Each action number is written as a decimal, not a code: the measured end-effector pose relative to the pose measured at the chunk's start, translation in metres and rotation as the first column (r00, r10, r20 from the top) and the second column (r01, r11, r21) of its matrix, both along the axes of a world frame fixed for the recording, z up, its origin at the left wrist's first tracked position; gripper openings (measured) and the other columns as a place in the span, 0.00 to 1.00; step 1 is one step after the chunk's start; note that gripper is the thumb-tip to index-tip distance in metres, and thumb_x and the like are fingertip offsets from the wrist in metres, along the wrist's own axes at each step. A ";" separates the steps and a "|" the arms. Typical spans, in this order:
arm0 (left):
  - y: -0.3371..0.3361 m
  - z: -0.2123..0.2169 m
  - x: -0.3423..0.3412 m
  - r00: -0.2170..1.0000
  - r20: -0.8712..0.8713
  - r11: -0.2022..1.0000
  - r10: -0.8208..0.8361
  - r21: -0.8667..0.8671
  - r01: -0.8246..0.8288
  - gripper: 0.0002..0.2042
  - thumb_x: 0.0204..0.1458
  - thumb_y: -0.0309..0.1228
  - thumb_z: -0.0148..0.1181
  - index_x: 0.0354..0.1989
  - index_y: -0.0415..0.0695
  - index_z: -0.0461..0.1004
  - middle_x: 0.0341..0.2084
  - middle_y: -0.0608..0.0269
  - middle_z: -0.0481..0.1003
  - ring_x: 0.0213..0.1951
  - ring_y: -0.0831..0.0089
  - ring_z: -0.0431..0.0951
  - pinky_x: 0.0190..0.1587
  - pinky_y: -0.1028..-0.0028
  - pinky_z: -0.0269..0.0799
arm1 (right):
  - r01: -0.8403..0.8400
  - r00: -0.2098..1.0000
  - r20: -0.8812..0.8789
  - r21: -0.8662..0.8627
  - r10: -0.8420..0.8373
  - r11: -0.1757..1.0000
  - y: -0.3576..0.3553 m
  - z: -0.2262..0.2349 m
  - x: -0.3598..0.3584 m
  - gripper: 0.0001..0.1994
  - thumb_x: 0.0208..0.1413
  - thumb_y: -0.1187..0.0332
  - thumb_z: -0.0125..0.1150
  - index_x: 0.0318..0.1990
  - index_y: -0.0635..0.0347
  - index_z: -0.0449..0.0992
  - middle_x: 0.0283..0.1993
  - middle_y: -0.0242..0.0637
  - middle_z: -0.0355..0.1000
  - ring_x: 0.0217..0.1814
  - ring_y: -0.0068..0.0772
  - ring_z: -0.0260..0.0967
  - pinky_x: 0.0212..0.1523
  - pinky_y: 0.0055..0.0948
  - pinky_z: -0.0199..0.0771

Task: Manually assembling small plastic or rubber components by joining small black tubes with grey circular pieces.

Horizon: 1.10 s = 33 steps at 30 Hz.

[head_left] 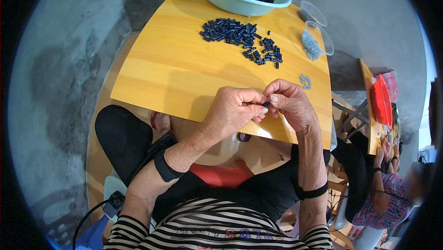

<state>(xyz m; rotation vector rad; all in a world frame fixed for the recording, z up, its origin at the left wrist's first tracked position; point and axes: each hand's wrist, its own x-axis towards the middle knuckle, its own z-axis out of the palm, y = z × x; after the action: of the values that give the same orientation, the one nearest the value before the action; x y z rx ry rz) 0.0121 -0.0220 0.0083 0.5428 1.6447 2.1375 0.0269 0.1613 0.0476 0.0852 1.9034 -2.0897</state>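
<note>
My left hand (233,111) and my right hand (290,102) meet above the near edge of a yellow wooden table (170,70). Together they pinch one small dark plastic piece (266,104) between the fingertips. A loose heap of the same small black pieces (240,38) lies on the table beyond my hands. A teal basin (240,2) full of more black pieces stands at the far edge. A few small grey metal parts (305,81) lie to the right of my right hand.
Two clear plastic cups (318,38) stand at the table's right, one holding grey metal parts. Concrete floor surrounds the table. At the right another person (383,190) sits at a second table with a red basin (380,100).
</note>
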 end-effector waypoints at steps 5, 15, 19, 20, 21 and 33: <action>0.005 -0.001 -0.004 0.994 -0.105 0.992 -0.020 -0.126 0.006 0.05 0.47 0.23 0.63 0.33 0.36 0.79 0.23 0.64 0.77 0.25 0.80 0.75 0.29 0.80 0.73 | -0.022 0.999 -0.037 0.126 0.026 0.992 0.004 0.003 -0.001 0.10 0.46 0.66 0.69 0.32 0.59 0.76 0.25 0.27 0.71 0.24 0.16 0.64 0.25 0.16 0.64; 0.013 -0.004 -0.013 0.768 -0.634 0.906 0.087 -0.271 -0.326 0.06 0.35 0.25 0.69 0.22 0.42 0.78 0.18 0.64 0.71 0.22 0.72 0.73 0.26 0.73 0.68 | -0.032 0.999 0.011 0.295 0.030 0.955 0.009 0.003 -0.002 0.09 0.47 0.67 0.67 0.33 0.61 0.76 0.24 0.26 0.71 0.23 0.13 0.64 0.22 0.14 0.63; 0.013 -0.006 -0.013 0.770 -0.635 0.889 0.063 -0.316 -0.333 0.06 0.36 0.26 0.69 0.21 0.41 0.78 0.18 0.63 0.70 0.21 0.71 0.72 0.25 0.73 0.67 | -0.041 0.999 0.030 0.357 0.032 0.933 0.006 0.000 -0.004 0.08 0.49 0.68 0.66 0.34 0.61 0.76 0.24 0.27 0.71 0.22 0.13 0.63 0.20 0.13 0.62; 0.012 -0.006 -0.013 0.771 -0.633 0.888 0.062 -0.318 -0.332 0.06 0.36 0.26 0.69 0.21 0.41 0.78 0.18 0.63 0.70 0.21 0.71 0.72 0.25 0.73 0.67 | -0.054 0.998 0.037 0.357 0.044 0.932 0.006 -0.005 -0.005 0.08 0.49 0.67 0.66 0.33 0.60 0.76 0.24 0.28 0.73 0.23 0.13 0.65 0.20 0.14 0.63; 0.011 -0.007 -0.014 0.778 -0.625 0.895 0.061 -0.311 -0.320 0.05 0.36 0.26 0.68 0.21 0.41 0.78 0.17 0.63 0.70 0.21 0.71 0.72 0.24 0.73 0.67 | -0.068 0.997 0.043 0.357 0.057 0.932 0.006 -0.007 -0.006 0.08 0.49 0.67 0.66 0.33 0.59 0.76 0.25 0.29 0.74 0.24 0.13 0.66 0.20 0.15 0.63; 0.011 0.000 -0.014 0.767 -0.641 0.879 0.031 -0.347 -0.326 0.06 0.37 0.26 0.68 0.23 0.40 0.78 0.17 0.60 0.70 0.21 0.69 0.72 0.23 0.72 0.66 | -0.048 0.999 0.025 0.374 0.041 0.926 0.006 -0.007 -0.003 0.08 0.49 0.68 0.66 0.33 0.61 0.76 0.23 0.26 0.71 0.21 0.13 0.61 0.19 0.15 0.61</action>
<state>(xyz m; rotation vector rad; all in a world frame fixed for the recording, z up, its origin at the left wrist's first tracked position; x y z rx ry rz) -0.0015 -0.0106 0.0084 1.0513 2.5543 1.6805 0.0235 0.1671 0.0408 0.1421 2.2474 -1.6647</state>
